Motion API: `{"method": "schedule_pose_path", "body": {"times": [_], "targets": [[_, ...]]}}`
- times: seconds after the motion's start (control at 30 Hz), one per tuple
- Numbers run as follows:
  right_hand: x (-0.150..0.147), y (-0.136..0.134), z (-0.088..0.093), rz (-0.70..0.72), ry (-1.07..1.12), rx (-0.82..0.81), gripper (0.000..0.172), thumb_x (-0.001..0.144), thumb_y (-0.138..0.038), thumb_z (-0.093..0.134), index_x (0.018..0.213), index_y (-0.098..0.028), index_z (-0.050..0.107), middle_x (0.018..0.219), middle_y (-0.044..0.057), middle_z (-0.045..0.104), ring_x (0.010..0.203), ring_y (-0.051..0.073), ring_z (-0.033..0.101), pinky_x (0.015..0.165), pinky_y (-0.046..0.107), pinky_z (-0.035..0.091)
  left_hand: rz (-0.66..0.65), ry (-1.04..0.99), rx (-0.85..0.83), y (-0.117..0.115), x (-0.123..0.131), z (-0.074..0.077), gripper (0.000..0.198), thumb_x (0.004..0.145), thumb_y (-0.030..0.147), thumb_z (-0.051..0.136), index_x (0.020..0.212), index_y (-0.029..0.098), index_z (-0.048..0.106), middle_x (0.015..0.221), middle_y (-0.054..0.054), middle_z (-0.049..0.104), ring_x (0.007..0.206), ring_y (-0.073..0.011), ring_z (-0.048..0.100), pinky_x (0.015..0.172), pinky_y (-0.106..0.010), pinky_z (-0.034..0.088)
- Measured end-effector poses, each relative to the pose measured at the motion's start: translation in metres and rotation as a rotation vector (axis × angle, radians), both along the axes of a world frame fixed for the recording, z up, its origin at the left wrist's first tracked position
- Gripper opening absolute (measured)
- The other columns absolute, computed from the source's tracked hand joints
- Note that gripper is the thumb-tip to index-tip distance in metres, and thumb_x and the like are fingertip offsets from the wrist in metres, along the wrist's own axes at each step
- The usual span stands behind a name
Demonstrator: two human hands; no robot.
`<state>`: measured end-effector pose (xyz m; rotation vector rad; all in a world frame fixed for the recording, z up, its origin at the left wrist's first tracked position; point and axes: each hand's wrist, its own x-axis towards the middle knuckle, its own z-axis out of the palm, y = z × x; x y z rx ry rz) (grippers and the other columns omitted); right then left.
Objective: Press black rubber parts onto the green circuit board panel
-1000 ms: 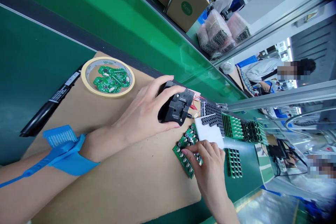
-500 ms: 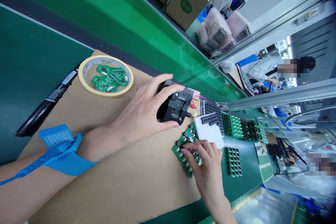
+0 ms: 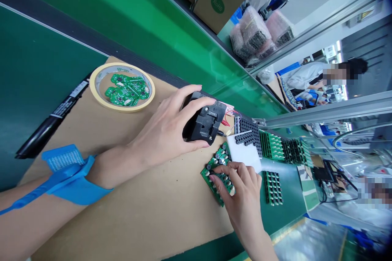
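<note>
On a cardboard sheet over the green worktop, the right hand lies curved, fingers narrowly spread, on a green circuit board studded with capacitors, pinning it flat. The left hand wraps closed around a black plastic clamp, its thin wires leading to red clips. A blue antistatic wrist strap circles the left wrist, apparently guarding the boards against static.

Matt black plastic clamp, glossy green circuit board, rough brown cardboard sheet
</note>
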<state>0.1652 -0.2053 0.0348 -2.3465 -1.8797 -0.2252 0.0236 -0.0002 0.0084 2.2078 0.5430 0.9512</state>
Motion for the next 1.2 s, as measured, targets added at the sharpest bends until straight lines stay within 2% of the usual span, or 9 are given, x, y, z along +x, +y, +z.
{"method": "schedule_pose_path", "body": {"times": [0.17, 0.37, 0.47, 0.67, 0.87, 1.03, 1.2], "targets": [[0.003, 0.005, 0.002, 0.016, 0.025, -0.057, 0.035, 0.106, -0.048, 0.041, 0.093, -0.023, 0.062, 0.091, 0.005, 0.062, 0.082, 0.025, 0.053, 0.073, 0.036, 0.030, 0.004, 0.000, 0.000, 0.000, 0.001, -0.001, 0.074, 0.071, 0.027, 0.083, 0.135, 0.023, 0.046, 0.149, -0.013, 0.039, 0.139, -0.0339, 0.040, 0.114, -0.050, 0.041], [0.029, 0.012, 0.010, 0.051, 0.354, -0.207, 0.030, 0.103, -0.047, 0.050, 0.090, -0.025, 0.065, 0.086, 0.003, 0.062, 0.082, 0.024, 0.055, 0.073, 0.035, 0.036, 0.005, -0.020, 0.015, 0.000, 0.001, -0.003, 0.077, 0.070, 0.028, 0.085, 0.136, 0.023, 0.045, 0.150, -0.013, 0.038, 0.138, -0.0327, 0.042, 0.114, -0.050, 0.041], [0.040, 0.014, 0.014, 0.078, 0.433, -0.262, 0.029, 0.101, -0.048, 0.054, 0.089, -0.026, 0.067, 0.085, 0.003, 0.062, 0.081, 0.023, 0.055, 0.072, 0.034, 0.039, 0.001, -0.024, 0.014, 0.000, 0.000, -0.003, 0.078, 0.069, 0.028, 0.085, 0.136, 0.023, 0.046, 0.150, -0.014, 0.038, 0.137, -0.0321, 0.043, 0.113, -0.050, 0.041], [0.045, 0.016, 0.012, 0.104, 0.395, -0.244, 0.035, 0.100, -0.054, 0.052, 0.089, -0.026, 0.070, 0.081, 0.003, 0.061, 0.078, 0.023, 0.055, 0.073, 0.036, 0.038, 0.004, -0.033, 0.018, 0.000, 0.001, -0.003, 0.080, 0.068, 0.025, 0.087, 0.136, 0.022, 0.046, 0.150, -0.014, 0.039, 0.137, -0.0316, 0.042, 0.112, -0.050, 0.042], [0.046, 0.021, 0.015, 0.189, 0.300, -0.267, 0.021, 0.099, -0.042, 0.060, 0.091, -0.027, 0.072, 0.084, 0.003, 0.061, 0.080, 0.022, 0.055, 0.072, 0.034, 0.039, -0.004, -0.040, 0.018, 0.000, 0.002, -0.004, 0.081, 0.067, 0.026, 0.087, 0.137, 0.021, 0.046, 0.149, -0.015, 0.039, 0.136, -0.0323, 0.043, 0.112, -0.051, 0.042], [0.049, 0.023, 0.018, 0.239, 0.291, -0.267, 0.021, 0.099, -0.042, 0.059, 0.092, -0.027, 0.071, 0.087, 0.003, 0.058, 0.082, 0.023, 0.051, 0.074, 0.036, 0.037, -0.007, -0.041, 0.008, -0.001, 0.001, -0.005, 0.081, 0.068, 0.026, 0.087, 0.137, 0.021, 0.046, 0.150, -0.015, 0.038, 0.137, -0.0327, 0.042, 0.112, -0.052, 0.042], [0.057, 0.030, 0.022, 0.307, 0.245, -0.352, 0.014, 0.099, -0.034, 0.060, 0.092, -0.027, 0.071, 0.094, 0.004, 0.057, 0.086, 0.023, 0.049, 0.075, 0.035, 0.037, -0.006, -0.044, -0.001, -0.001, 0.001, -0.004, 0.079, 0.068, 0.024, 0.086, 0.137, 0.021, 0.047, 0.150, -0.014, 0.038, 0.137, -0.0331, 0.041, 0.113, -0.053, 0.041]]}}
